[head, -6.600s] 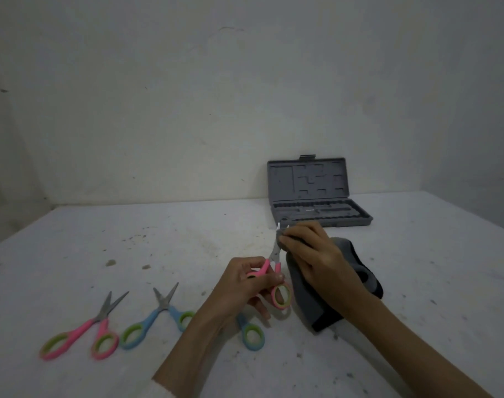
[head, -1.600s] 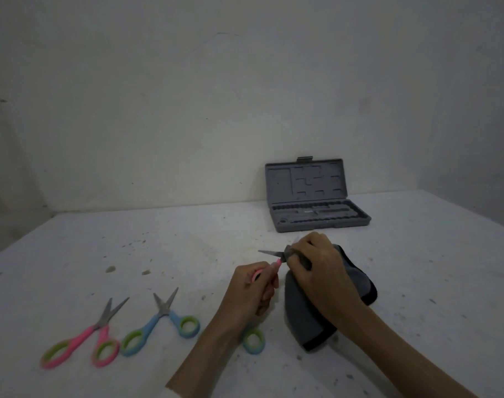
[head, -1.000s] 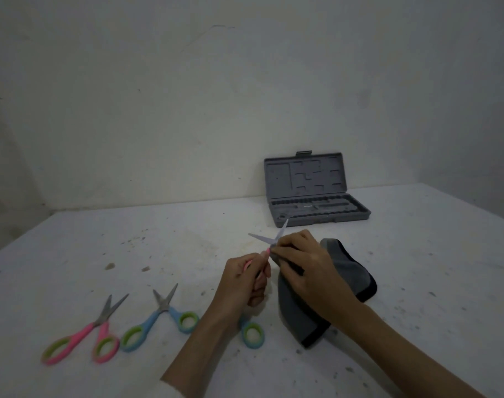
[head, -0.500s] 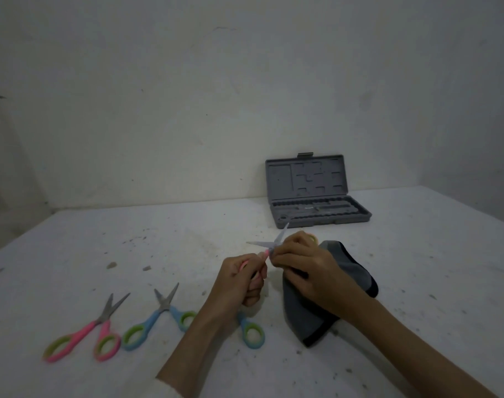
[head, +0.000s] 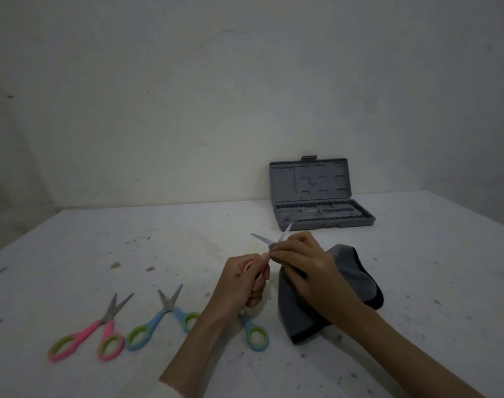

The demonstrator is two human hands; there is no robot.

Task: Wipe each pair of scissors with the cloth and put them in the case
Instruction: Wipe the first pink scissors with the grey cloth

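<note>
My left hand (head: 240, 282) grips the pink handles of a pair of scissors (head: 269, 239), held above the table with its blades spread apart and pointing up. My right hand (head: 305, 265) pinches the grey cloth (head: 354, 271) against the blades near their pivot; the cloth hangs down onto the table. On the table to the left lie pink scissors (head: 92, 333) and blue scissors (head: 163, 317). A blue handle loop of another pair (head: 255, 336) shows under my left wrist. The grey case (head: 319, 202) stands open at the back.
The white table (head: 130, 248) is speckled with dirt marks and reaches back to a plain wall. The case's lid leans upright against that wall. The table's right edge runs along a side wall.
The held scissors' blades have opened from nearly closed into a V. My right hand with the cloth has slid from the blade toward the pivot. The scissors on the table have not moved.
</note>
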